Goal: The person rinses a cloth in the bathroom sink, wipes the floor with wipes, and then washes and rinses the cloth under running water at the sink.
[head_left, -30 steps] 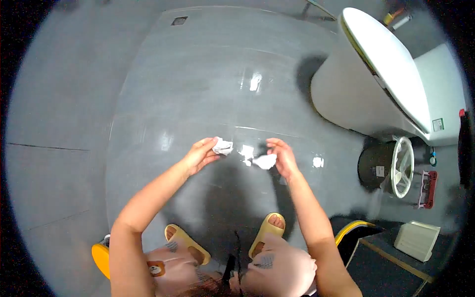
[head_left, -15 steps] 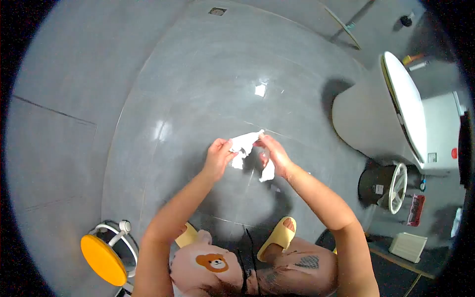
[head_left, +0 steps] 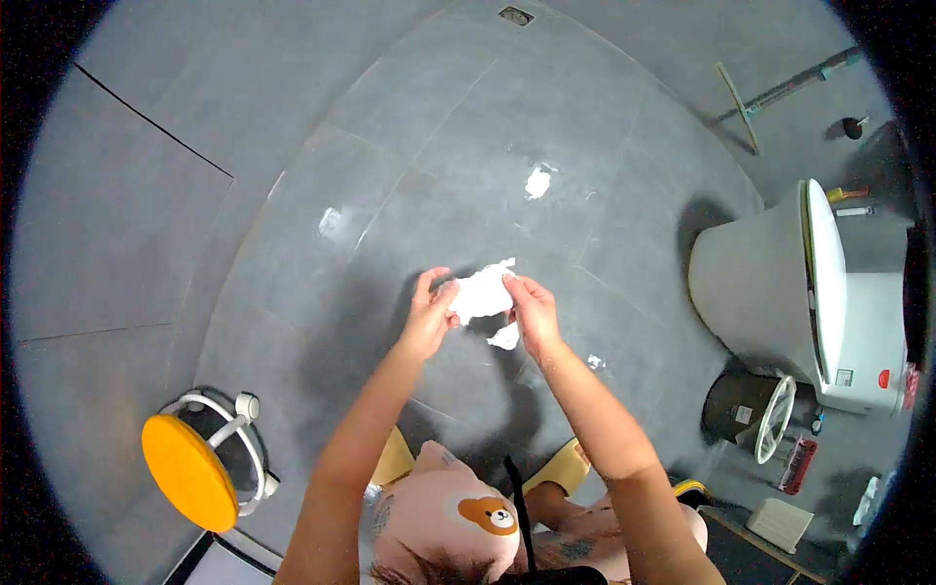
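Fingers of the left hand [head_left: 425,324] pinch a crumpled white tissue [head_left: 481,294] at its left edge, one finger raised away; right hand [head_left: 536,317], thumb and fingers, pinches the right edge. Tissue held between both, above grey floor [head_left: 322,175]. Smaller white piece [head_left: 504,337] just below, beside right hand; cannot tell whether joined. Yellow-topped stool [head_left: 190,473] off left; toilet [head_left: 756,278], bin [head_left: 731,408] off right.
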A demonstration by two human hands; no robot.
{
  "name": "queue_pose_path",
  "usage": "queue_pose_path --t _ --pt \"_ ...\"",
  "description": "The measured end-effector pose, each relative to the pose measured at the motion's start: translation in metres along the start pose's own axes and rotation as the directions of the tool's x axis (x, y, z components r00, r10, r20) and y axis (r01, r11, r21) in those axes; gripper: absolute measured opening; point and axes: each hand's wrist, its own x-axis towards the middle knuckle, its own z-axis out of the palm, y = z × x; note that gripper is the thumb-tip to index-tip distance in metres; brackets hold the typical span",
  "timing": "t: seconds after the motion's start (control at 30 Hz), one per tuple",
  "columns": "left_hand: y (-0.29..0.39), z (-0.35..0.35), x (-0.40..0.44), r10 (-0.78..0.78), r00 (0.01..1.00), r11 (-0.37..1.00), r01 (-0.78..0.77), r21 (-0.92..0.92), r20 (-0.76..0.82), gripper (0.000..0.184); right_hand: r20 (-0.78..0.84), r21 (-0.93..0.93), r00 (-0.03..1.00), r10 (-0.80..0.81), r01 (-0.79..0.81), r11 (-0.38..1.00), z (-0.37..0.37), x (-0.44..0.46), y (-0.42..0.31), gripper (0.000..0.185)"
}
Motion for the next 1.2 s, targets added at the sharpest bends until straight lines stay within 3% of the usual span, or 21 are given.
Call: queue_pose_path --t 0.03,0.13,0.2,0.27,0.3,0.4,0.43,0.57,0.67,0.7,0.73,0.8,0.83,0.87,0.93,1.0,1.1,1.2 --pt "0.002 -0.008 -0.002 0.006 0.996 0.983 -0.023 0.184 0.09 0.02 0.025 -0.079 0.998 -0.055 0.056 0.995 -0.002 0.0 0.001 0.019" --pt "-0.003 -0.034 0.001 -0.195 0.978 0.914 0.152 0.376 0.077 0.025 0.136 -0.295 0.971 -0.199 0.231 0.927 -0.001 -0.001 0.005 0.019" --pt "-0.011 -0.045 0.004 -0.108 0.991 0.993 0.111 -0.043 0.074 0.025 0.12 -0.208 0.98 -0.158 0.18 0.961 0.002 -0.007 0.006 0.023" --pt "0.002 -0.027 -0.007 -0.083 0.996 0.918 0.085 -0.387 0.022 0.025 0.091 -0.102 0.994 -0.064 0.074 0.992 0.003 -0.008 0.014 0.023" --pt "0.001 -0.027 -0.009 -0.099 0.994 0.875 0.104 -0.472 0.036 0.023 0.105 -0.065 0.994 -0.036 0.042 0.997 -0.001 -0.006 0.019 0.022" --pt "-0.011 -0.051 -0.009 -0.026 0.975 0.975 -0.024 -0.219 -0.223 0.021 0.027 0.16 0.995 0.1 -0.104 0.982 -0.013 0.006 0.028 0.024" --pt "-0.015 -0.062 -0.011 0.081 0.974 0.996 -0.074 0.044 -0.213 0.021 0.108 0.143 0.992 0.066 -0.081 0.986 -0.012 0.0 0.023 0.026" --pt "0.005 -0.058 -0.056 0.364 0.876 0.845 -0.168 0.508 -0.315 0.026 0.184 0.071 0.982 -0.047 0.034 0.997 0.007 -0.012 0.021 0.03" --pt "0.009 -0.095 -0.078 0.475 0.789 0.765 -0.153 0.625 -0.388 0.023 0.291 -0.075 0.956 0.039 -0.018 0.997 0.044 -0.002 0.04 0.031" --pt "0.012 -0.118 -0.086 0.313 0.831 0.764 0.068 0.642 -0.461 0.033 0.358 -0.196 0.934 -0.02 0.097 0.976 0.053 0.004 0.051 0.033" --pt "0.015 -0.135 -0.09 0.295 0.808 0.715 0.168 0.679 -0.511 0.034 0.383 -0.308 0.92 0.087 0.038 0.951 0.056 0.01 0.06 0.032" --pt "0.01 -0.164 -0.095 0.253 0.755 0.601 0.368 0.71 -0.605 0.035 0.231 -0.486 0.971 0.065 0.057 0.872 0.047 0.035 0.097 0.032" --pt "0.005 -0.174 -0.097 0.476 0.701 0.311 0.43 0.848 -0.53 0.037 0.151 -0.434 0.988 0.008 0.059 0.899 0.044 0.034 0.098 0.033" --pt "-0.001 -0.183 -0.097 0.5 0.789 0.14 0.333 0.933 -0.356 0.039 0.136 -0.43 0.991 0.01 0.05 0.901 0.038 0.035 0.096 0.031" --pt "0.001 -0.191 -0.09 0.437 0.9 -0.197 0.078 0.977 0.016 0.045 0.096 -0.397 0.994 0.047 -0.005 0.918 0.028 0.031 0.094 0.03" --pt "-0.043 -0.21 -0.051 0.28 0.796 -0.565 -0.315 0.763 0.536 0.05 0.083 -0.448 0.996 0.03 0.01 0.894 0.028 0.021 0.093 0.029" --pt "-0.011 -0.187 -0.029 0.268 0.773 -0.316 -0.494 0.81 0.575 0.05 0.079 -0.444 0.993 0.082 -0.039 0.895 0.043 0.023 0.084 0.029" --pt "-0.023 -0.227 -0.021 0.418 0.865 -0.176 -0.222 0.959 0.277 0.053 0.095 -0.383 0.985 0.146 -0.1 0.918 0.054 0.021 0.078 0.029"
